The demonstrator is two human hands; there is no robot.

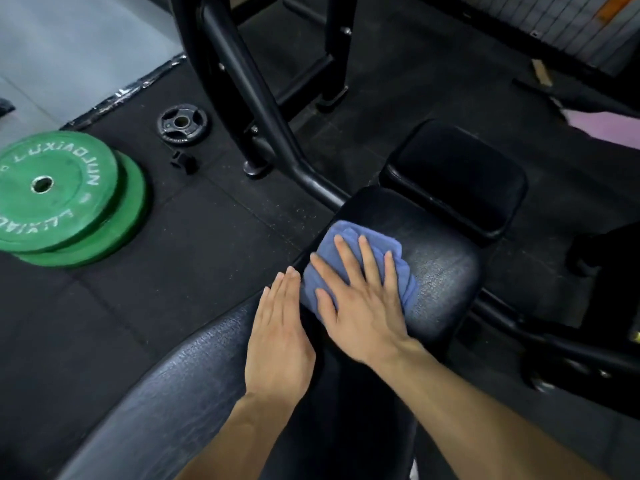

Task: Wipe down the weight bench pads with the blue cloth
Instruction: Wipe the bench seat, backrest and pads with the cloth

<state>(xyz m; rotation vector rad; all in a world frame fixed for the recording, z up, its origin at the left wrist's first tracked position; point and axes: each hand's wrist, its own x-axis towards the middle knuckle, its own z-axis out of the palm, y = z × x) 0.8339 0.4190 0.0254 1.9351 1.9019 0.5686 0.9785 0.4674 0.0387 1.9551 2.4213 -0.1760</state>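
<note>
The blue cloth [349, 244] lies bunched on the left part of the black seat pad [440, 271] of the weight bench. My right hand [360, 299] presses flat on the cloth with its fingers spread. My left hand [280, 334] rests flat, fingers together, on the top end of the long back pad [173, 393], just left of the cloth and holding nothing. A smaller black pad [457, 174] sits beyond the seat pad.
Two stacked green weight plates [59, 192] lie on the rubber floor at the left. A small black plate [183, 123] and a collar clip [183, 162] lie near the black rack posts [249, 91]. More frame tubing [554, 344] runs at the right.
</note>
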